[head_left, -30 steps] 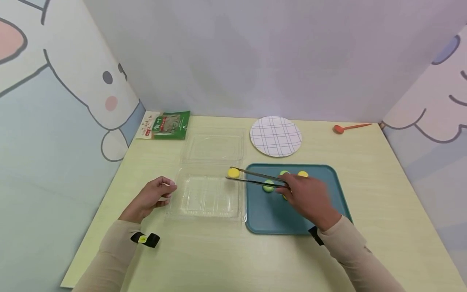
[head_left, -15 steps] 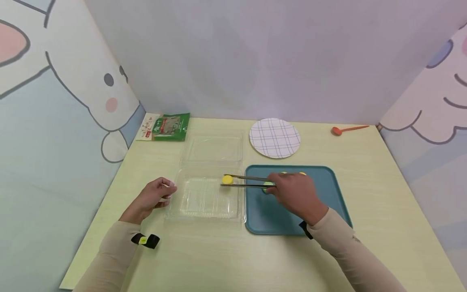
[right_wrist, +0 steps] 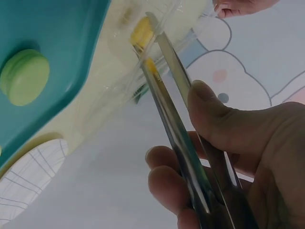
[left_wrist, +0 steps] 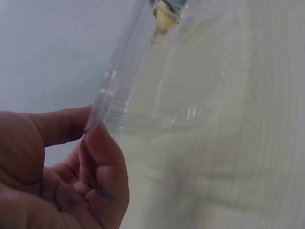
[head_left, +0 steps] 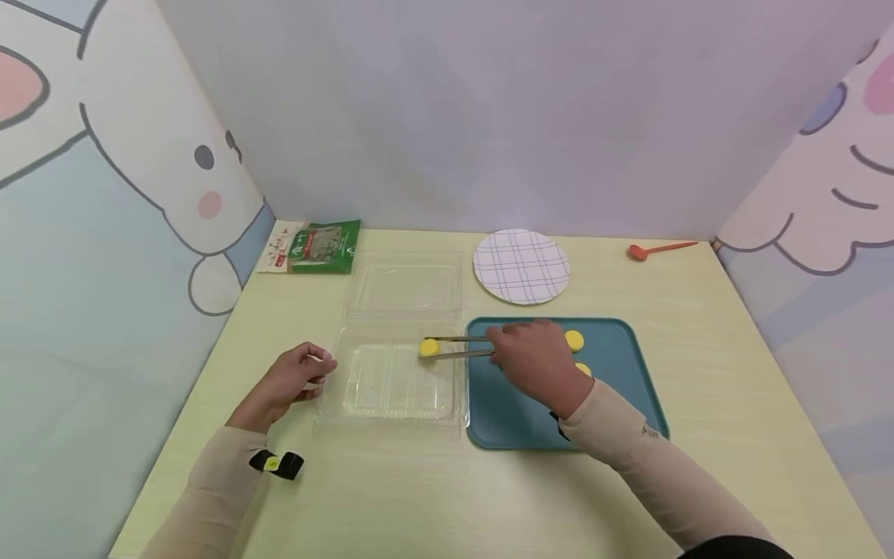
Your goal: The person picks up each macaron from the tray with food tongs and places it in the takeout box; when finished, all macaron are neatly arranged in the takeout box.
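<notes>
Head: yellow disc [head_left: 429, 348] between tips of tongs [head_left: 464, 355], at two o'clock of box [head_left: 398, 384]. Left wrist: left grip [left_wrist: 66, 186] pinches box rim; thin plastic, probably flexible. Right wrist: right grip [right_wrist: 255, 140] clamped on tongs. Disc likely light, crushable: hold opposite sides, lightly.

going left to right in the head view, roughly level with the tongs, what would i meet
Left grip → pinched yellow disc → tongs → right grip → upper yellow disc on the tray. Left out: clear container, since it overlaps the pinched disc and tongs.
</notes>
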Available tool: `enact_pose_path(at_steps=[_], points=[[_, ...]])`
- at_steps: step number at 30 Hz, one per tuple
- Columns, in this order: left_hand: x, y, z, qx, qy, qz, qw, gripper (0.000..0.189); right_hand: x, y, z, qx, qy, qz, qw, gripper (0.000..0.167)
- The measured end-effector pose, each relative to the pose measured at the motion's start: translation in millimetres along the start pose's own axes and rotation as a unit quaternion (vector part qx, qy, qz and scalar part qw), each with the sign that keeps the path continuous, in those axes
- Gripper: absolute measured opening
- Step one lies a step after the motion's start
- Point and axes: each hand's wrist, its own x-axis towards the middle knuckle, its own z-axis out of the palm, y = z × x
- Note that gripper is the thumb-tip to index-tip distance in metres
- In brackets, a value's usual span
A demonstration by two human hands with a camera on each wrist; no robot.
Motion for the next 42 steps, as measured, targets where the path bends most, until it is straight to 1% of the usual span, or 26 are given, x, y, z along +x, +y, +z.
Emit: enact_pose_path(at_steps=[5,11,17,21,25,27,32,33,38,42], points=[[-1.0,-0.1,0.5,0.0,0.002,-0.003,1.0,0.025,6.8,-6,-2,-0.008,-0.004,-0.007,0.9999,0.03],[-1.5,-0.8,0.9,-0.002,0.004,-0.005,1.0,0.026,10.8,-10,-2,-0.017,-0.019,-0.005,0.9997,0.03],[-2.4,-0.8,0.9,-0.003,0.009,-0.008,0.9999,0.026,12.3,-12,-5,-0.031,-0.009,-0.009,0.9994,0.03],[-2.9,-1.4,0.9,-0.004,0.012,-0.009,0.9999,0.027,10.5,-13,-4,-0.029,-0.016,0.0,0.9995,0.031],[-1.2,-2.3,0.6,-0.005,0.014,-0.011,0.9998,0.026,4.1,-11,-3,-0.018,-0.026,0.012,0.9994,0.033],[0.0,-2.3,0.3,-0.005,0.01,-0.009,0.9999,0.026,-1.1,-10,-1,-0.013,-0.026,0.02,0.9994,0.035],[2.5,-2.1,-0.4,-0.005,0.005,-0.005,1.0,0.026,-14.5,-5,6,0.006,-0.012,0.042,0.999,0.039],[2.6,-2.1,-0.4,-0.007,0.009,-0.007,0.9999,0.025,-16.6,-4,9,0.011,-0.009,0.045,0.9989,0.039],[1.0,-3.4,-1.0,-0.006,0.01,-0.007,0.9999,0.026,-26.9,0,21,0.053,0.007,0.065,0.9964,0.04],[-0.1,-4.5,-0.2,-0.007,0.013,-0.008,0.9999,0.026,-37.3,3,28,0.09,0.022,0.088,0.9918,0.042]])
